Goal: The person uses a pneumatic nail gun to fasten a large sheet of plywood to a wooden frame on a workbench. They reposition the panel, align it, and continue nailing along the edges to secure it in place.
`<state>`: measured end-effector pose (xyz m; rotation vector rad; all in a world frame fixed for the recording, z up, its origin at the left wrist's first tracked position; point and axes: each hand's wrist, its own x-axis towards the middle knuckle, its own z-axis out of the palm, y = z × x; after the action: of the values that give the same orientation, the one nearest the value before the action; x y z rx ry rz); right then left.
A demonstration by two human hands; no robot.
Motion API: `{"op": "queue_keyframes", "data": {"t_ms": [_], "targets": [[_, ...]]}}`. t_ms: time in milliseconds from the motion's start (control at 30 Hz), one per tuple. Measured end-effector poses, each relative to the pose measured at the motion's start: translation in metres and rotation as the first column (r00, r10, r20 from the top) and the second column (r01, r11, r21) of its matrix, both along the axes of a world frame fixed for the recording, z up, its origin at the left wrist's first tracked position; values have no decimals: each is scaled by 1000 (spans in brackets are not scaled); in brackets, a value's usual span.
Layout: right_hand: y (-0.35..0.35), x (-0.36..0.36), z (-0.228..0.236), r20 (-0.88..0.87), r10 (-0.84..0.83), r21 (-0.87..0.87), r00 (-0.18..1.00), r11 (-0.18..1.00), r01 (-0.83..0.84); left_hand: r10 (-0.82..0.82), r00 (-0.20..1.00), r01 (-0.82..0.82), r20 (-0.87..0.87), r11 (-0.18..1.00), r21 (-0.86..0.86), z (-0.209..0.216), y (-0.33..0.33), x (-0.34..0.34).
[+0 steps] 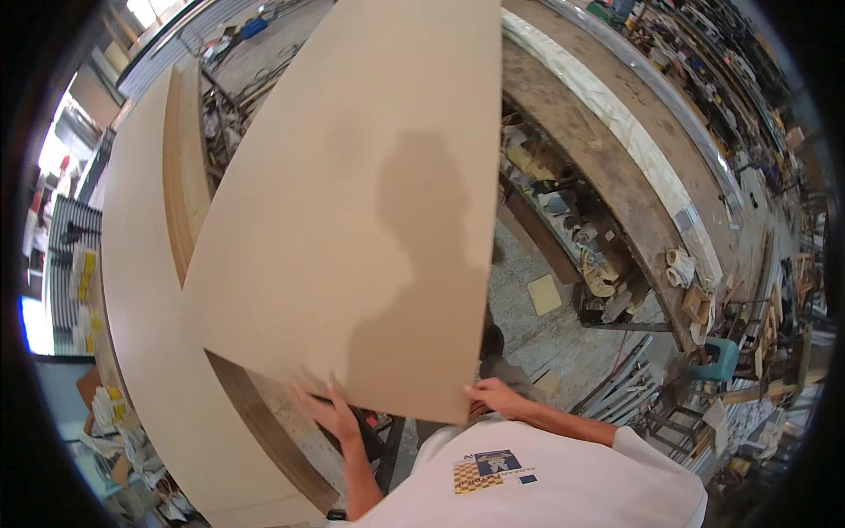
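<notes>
Centre of frame: I see the wide board (343,220) overlapping the pale panel (141,264) at left | lower centre: left hand (334,416), fingers spread at its bottom edge, probably steadying | rightward: right hand (495,398) grasping its corner, likely controlling such breadth

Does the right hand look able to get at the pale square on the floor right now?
Probably not: the right hand holds a corner of the large board, and the pale square lies farther off on the floor.
</notes>
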<state>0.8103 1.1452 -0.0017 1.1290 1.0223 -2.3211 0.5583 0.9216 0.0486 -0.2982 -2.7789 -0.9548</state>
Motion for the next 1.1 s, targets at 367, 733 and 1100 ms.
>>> {"op": "queue_keyframes", "data": {"t_ms": [367, 733, 1100], "targets": [[85, -26, -27, -224, 451, -310, 864, 807, -502, 37, 545, -744, 838, 482, 463, -63, 46, 157], [389, -154, -70, -11, -290, 37, 957, 956, 290, 325, 405, -914, 855, 159, 373, -98, 96, 139], [736, -348, -76, -115, -536, 580, 836, 647, 494, 771, 283, -894, 570, 427, -134, -31, 183, 44]]}}
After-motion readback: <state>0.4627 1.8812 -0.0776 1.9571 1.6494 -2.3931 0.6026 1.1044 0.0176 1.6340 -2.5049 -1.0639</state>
